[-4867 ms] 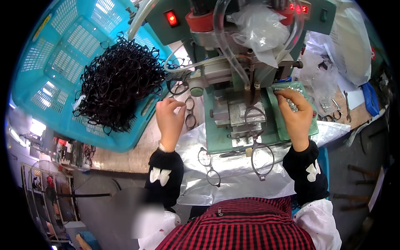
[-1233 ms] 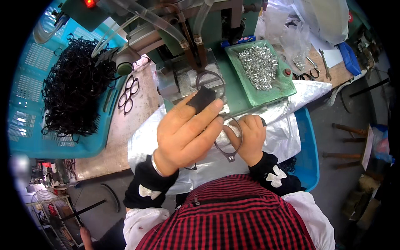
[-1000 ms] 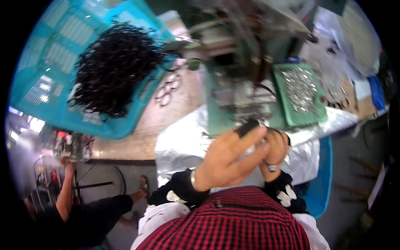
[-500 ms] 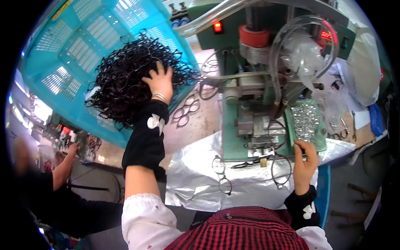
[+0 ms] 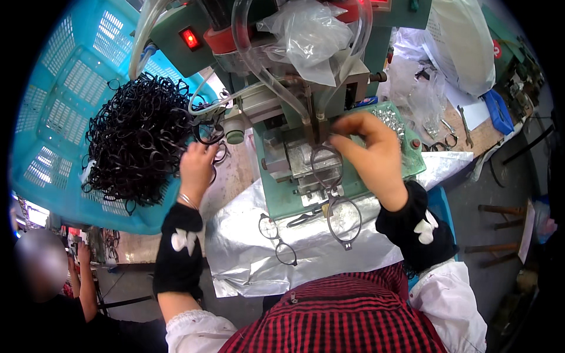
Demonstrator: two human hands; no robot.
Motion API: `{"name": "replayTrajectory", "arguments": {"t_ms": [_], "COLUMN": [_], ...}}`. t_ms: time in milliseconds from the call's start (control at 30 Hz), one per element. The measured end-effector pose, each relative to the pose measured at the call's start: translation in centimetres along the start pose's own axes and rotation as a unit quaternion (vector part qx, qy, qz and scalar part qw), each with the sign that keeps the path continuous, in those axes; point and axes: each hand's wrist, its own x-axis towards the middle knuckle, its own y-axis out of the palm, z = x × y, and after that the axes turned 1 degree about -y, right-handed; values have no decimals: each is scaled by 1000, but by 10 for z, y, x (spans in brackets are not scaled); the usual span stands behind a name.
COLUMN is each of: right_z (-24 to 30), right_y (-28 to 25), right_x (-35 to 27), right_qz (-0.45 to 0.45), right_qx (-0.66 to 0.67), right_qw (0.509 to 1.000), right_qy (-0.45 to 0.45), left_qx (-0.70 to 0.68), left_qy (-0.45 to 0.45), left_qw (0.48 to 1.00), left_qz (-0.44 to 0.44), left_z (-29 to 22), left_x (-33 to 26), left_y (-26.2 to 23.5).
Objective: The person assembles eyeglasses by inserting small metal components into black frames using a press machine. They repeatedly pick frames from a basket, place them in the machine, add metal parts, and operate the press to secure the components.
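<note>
My left hand is at the right edge of a big heap of black eyeglass frames, its fingers closed on a dark eyeglass frame. My right hand is bent over the green press machine. Its thumb and forefinger come together beside the tool tip, and anything between them is too small to make out. Below them a dark eyeglass frame rests on the metal fixture, with one rim hanging over the front edge. Partly behind my right hand lie small silver metal parts.
A blue plastic basket holds the heap. Another eyeglass frame lies on silver foil. Clear hoses loop before the machine. A wrench and a blue tray lie at right. A co-worker sits at left.
My view has turned to the right. My left hand has come from atop the heap to its right edge, gripping a frame. My right hand has moved from the metal parts to the fixture.
</note>
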Motion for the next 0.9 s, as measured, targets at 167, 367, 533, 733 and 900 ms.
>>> {"name": "replayTrajectory", "arguments": {"t_ms": [167, 367, 533, 733, 900], "right_z": [-5, 7, 27, 3, -42], "right_y": [17, 31, 32, -34, -98], "right_x": [-2, -3, -9, -27, -75], "right_qz": [-37, -34, -38, 2, -73], "right_qx": [124, 276, 246, -39, -409], "right_qw": [990, 950, 959, 999, 910], "right_qy": [61, 139, 135, 32, 19], "left_qx": [-308, -375, -172, -184, -337], "left_qy": [-163, -205, -239, -159, -305], "left_qw": [932, 902, 956, 970, 890], "left_qz": [100, 56, -8, 29, 27], "left_z": [-41, -1, -24, 6, -27], "left_x": [-30, -3, -2, -3, -27], "left_y": [-23, -63, -51, -40, -51]}}
